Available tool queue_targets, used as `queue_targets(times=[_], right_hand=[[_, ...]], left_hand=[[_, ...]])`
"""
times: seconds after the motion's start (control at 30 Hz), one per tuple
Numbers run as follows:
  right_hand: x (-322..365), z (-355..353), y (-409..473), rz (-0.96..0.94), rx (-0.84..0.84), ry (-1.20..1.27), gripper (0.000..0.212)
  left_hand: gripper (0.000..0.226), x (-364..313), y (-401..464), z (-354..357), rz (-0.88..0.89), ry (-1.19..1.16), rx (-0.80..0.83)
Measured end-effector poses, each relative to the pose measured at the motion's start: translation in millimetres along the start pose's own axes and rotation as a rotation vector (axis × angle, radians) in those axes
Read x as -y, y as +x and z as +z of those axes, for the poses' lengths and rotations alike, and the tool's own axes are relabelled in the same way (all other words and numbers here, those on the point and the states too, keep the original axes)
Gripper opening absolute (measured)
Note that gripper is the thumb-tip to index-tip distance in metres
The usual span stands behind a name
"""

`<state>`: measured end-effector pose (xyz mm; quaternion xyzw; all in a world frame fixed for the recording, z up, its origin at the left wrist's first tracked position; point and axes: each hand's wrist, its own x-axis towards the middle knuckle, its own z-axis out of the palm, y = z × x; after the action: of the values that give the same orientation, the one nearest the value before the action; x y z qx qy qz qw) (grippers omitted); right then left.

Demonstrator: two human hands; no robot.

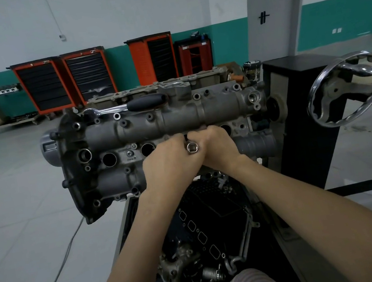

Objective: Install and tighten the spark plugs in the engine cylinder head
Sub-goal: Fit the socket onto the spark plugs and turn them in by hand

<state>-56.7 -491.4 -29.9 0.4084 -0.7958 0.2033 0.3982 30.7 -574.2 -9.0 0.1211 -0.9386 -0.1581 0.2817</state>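
Cylinder head (153, 126): grey casting held on a stand, its plug-well row facing the viewer; it fills the middle of the view.
Plug wells: two open, dark wells (109, 159) and (147, 149) lie left of the hands; part of another (226, 129) shows just right of them. No plug can be seen inside any of these.
Spark-plug socket (192, 148): bright metal tube, drive end up and open toward the camera, standing at the well between the two hands. Whether a plug sits in its lower end cannot be told.
Left hand (169, 159): fingers curled toward the socket from its left side, touching it; it grips the tube.
Right hand (217, 146): fingers curled round the socket from the right, knuckles close against the left hand; it holds the tube as well.
Ratchet (126, 107): chrome shaft with black handle, lying untouched on the upper edge of the head, well apart from the hands.
Step in hand (judgement): seating and hand-starting a plug in the covered well.
Good practice (judgement): keep the socket in line with the well and turn by fingers alone until the thread runs freely; any early binding suggests cross-threading. Fit the ratchet only afterwards.
Handwheel (345, 88): chrome wheel on the stand, right of the head.
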Motion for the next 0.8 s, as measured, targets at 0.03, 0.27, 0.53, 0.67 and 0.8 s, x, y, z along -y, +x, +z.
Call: queue_targets(times=[0.03, 0.27, 0.53, 0.67, 0.8], right_hand=[[-0.1, 0.6, 0.1, 0.004, -0.019, -0.005, 0.019], [-3.8, 9.3, 2.8, 0.105, 0.192, -0.010, 0.012], [-2.1, 7.0, -0.5, 0.039, 0.077, 0.002, 0.023], [0.3, 3.7, -0.2, 0.030, 0.004, -0.033, 0.025], [1.2, 7.9, 0.9, 0.086, 0.096, 0.001, 0.015]], left_hand=[[0.046, -1.7, -1.0, 0.9, -0.009, 0.013, -0.050], [0.020, -0.8, -2.2, -1.2, 0.079, 0.055, -0.109], [0.045, -4.9, -2.7, -2.0, -0.011, 0.026, -0.066], [0.043, -6.5, -6.3, 1.3, -0.012, 0.116, -0.149], [0.019, -3.4, -3.4, -3.7, 0.076, 0.033, -0.092]])
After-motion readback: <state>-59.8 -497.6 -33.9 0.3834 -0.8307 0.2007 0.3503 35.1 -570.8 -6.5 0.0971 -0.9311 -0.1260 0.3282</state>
